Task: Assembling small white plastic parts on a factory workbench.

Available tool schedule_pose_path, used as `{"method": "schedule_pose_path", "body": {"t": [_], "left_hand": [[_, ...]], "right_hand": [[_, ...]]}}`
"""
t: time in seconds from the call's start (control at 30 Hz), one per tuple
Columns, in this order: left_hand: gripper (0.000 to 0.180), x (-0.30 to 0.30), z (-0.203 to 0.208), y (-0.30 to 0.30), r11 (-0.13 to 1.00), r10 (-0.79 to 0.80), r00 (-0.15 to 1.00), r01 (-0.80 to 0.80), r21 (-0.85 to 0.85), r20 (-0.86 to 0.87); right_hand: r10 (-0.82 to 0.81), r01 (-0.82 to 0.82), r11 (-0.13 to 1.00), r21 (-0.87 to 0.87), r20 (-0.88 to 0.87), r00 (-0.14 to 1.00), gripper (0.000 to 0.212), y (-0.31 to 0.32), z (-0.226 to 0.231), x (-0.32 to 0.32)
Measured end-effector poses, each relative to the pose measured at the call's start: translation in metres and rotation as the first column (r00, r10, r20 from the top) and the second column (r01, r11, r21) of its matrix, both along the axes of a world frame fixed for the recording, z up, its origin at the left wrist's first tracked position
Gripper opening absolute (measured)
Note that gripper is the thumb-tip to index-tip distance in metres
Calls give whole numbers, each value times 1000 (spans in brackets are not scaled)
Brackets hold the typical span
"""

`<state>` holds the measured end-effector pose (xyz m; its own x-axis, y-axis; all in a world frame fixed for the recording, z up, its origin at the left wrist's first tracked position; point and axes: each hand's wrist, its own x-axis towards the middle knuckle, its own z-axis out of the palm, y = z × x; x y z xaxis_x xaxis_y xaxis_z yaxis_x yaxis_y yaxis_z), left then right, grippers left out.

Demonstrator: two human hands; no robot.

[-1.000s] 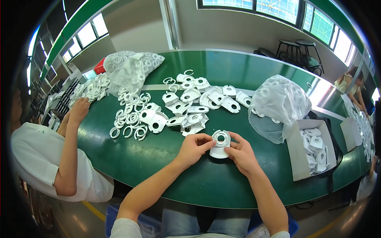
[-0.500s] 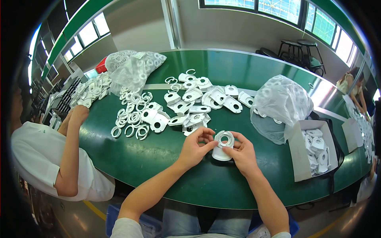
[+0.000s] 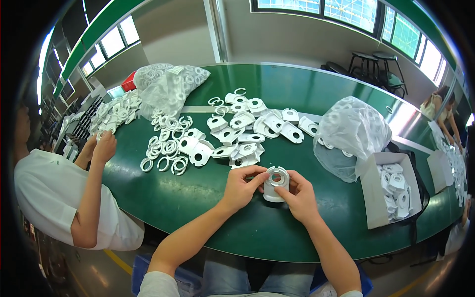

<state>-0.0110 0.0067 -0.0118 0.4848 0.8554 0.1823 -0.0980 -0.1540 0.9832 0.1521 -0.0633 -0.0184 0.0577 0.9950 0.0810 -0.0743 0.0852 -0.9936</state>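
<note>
Between my two hands, above the near part of the green table, is a white plastic plate [image 3: 273, 195] with a white ring [image 3: 278, 176] over its round hole. My left hand [image 3: 243, 186] grips the left edge, its thumb against the ring. My right hand [image 3: 300, 196] holds the right side, with the thumb pressed on the plate's front just below the ring. Fingers behind the plate are partly hidden. Beyond my hands lies a pile of similar white plates [image 3: 271, 121], and to its left a heap of loose white rings [image 3: 169, 146].
A clear bag of rings [image 3: 352, 129] stands to the right, and another bag [image 3: 170, 81] at the back left. An open box of white parts [image 3: 366, 198] sits at the right of the green table [image 3: 188, 208]. At left a co-worker [image 3: 69, 198] handles small white parts.
The plate and ring in my hands have tipped more upright, and my right thumb has shifted slightly. The co-worker's hands at left have come up a little with a white part.
</note>
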Motion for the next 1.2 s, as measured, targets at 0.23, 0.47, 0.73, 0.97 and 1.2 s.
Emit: {"method": "schedule_pose_path", "body": {"t": [0.23,0.47,0.73,0.97,1.2], "left_hand": [[17,-2,-4,3,998,20,1000,-19,-62,22],[18,3,-9,-1,997,53,998,-52,-55,26],[17,3,0,-4,989,-119,991,124,-82,68],[21,1,8,-3,968,-11,995,36,249,-103],[11,-7,12,0,933,-15,990,65,353,-142]], "right_hand": [[24,-23,1000,21,-63,998,28,2,-5,-2],[4,2,997,75,-80,997,27,2,-4,-11],[-111,108,993,46,65,992,32,1,-3,-6],[-111,104,989,110,65,992,30,1,1,-9],[14,-14,1000,-4,91,996,32,-3,2,-10]]}}
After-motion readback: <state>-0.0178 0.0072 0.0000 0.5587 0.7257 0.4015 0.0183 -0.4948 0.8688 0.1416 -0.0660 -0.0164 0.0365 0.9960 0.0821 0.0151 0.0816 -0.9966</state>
